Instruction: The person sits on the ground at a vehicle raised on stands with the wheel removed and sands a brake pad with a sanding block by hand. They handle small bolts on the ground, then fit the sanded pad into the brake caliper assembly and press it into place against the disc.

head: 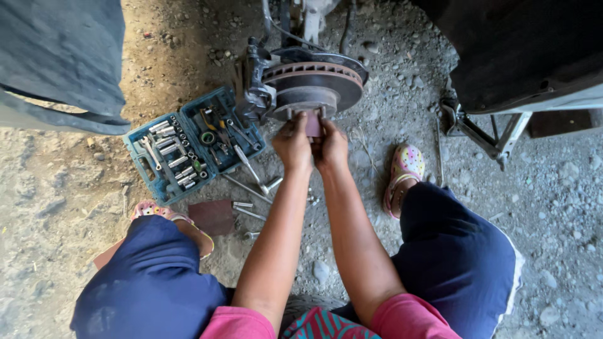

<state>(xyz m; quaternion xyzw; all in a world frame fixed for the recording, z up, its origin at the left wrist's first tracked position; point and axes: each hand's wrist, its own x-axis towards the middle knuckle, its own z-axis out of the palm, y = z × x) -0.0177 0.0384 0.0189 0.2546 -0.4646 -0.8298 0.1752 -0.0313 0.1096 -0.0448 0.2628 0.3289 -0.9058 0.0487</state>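
Hands first — two of them, both the person's own, raised together at the lower edge of one rusty brake disc point(312, 83). Between them sits one small reddish-brown block point(313, 124), pressed up against the hub just under the disc's centre. The left hand point(293, 143) curls its fingers around the block's left side; the right hand point(331, 145) closes on its right side, so both grip it. Both forearms stretch straight forward from pink sleeves, nearly parallel, wrists close together.

One open blue socket case point(191, 143) lies to the left of the disc, its two halves filled with sockets and bits too many to count. About four loose chrome tools lie on the ground point(553, 207) beside it, among them a ratchet handle point(250, 167). One dark flat pad point(213, 216) lies near the left knee. Two patterned clogs show — one by each knee. One scissor jack point(487, 133) stands at the right under the car body.

Ground is dry dirt and grey gravel, outdoors, partly shaded.
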